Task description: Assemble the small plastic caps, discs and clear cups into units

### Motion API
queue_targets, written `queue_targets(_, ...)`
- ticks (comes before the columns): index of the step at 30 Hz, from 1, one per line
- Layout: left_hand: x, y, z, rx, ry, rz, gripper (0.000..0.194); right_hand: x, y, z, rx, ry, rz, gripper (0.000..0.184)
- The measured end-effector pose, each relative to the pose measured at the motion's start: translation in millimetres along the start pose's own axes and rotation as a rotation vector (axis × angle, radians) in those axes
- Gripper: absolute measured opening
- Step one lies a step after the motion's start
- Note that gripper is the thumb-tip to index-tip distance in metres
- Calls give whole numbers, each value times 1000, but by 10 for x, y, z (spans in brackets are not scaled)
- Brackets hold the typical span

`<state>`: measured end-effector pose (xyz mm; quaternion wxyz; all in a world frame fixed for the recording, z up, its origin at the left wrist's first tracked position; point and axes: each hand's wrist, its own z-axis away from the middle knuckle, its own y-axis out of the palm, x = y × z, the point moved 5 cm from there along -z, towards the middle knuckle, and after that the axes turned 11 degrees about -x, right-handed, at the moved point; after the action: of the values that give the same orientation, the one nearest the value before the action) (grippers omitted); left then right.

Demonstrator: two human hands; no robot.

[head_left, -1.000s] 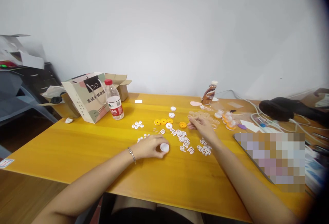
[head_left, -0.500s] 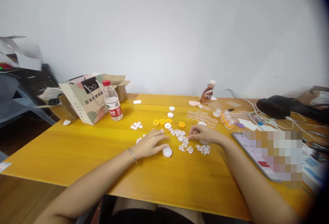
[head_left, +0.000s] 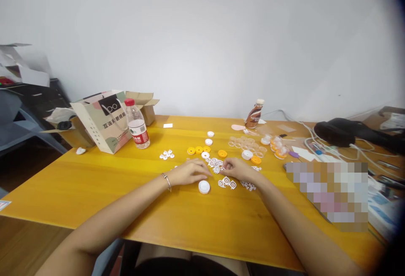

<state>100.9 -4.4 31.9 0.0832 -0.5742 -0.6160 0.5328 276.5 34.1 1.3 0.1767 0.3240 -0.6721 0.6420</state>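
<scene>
My left hand (head_left: 191, 171) is low over the table with its fingers stretched out and nothing visible in them. Just below its fingertips lies a round white cap-like piece (head_left: 204, 187). My right hand (head_left: 236, 169) has thumb and fingers bent into a pinch at the edge of a white toothed gear (head_left: 216, 169). Around that gear lie several flat white spoked plastic pieces (head_left: 225, 180); more of them are partly covered by my right wrist. Behind the hands are yellow rings (head_left: 198, 150) and a white ring (head_left: 205, 155). Small white knobs (head_left: 166, 155) sit to the left.
A water bottle (head_left: 137, 126) and paper bag (head_left: 106, 128) stand at the left. Clear plastic rings (head_left: 243, 142), orange-and-clear pieces (head_left: 279, 147) and a brown drink bottle (head_left: 254, 115) are at the right. Cables (head_left: 308, 130) and a blurred-out flat device (head_left: 329, 196) lie further right.
My right hand has moved left to the gear, which has shifted slightly left too. A white and a yellow round piece now show behind it. My left hand has moved slightly right.
</scene>
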Motion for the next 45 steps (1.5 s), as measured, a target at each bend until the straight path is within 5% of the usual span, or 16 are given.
queue_targets(12, -112, 390, -452, 263, 108, 5, 7, 85, 38, -7, -116, 13, -135, 6)
queue_targets(18, -124, 203, -380, 21, 57, 130, 5, 69, 76, -34, -155, 111, -621, 18)
queue_targets(25, 116, -228, 36, -314, -339, 238, 3, 193, 314, 30, -155, 200, -948, 23)
queue_targets(29, 310, -223, 146, -432, -499, 423, 13, 287, 392, 104, -150, 256, -1039, 20)
queue_targets(34, 244, -142, 88, -432, -453, 536, 25, 385, 461, 158, -43, 279, -1124, 15)
queue_targets(45, 129, -144, 91, -579, -211, 177, 16, 490, 462, 224, 14, 236, -1154, 16)
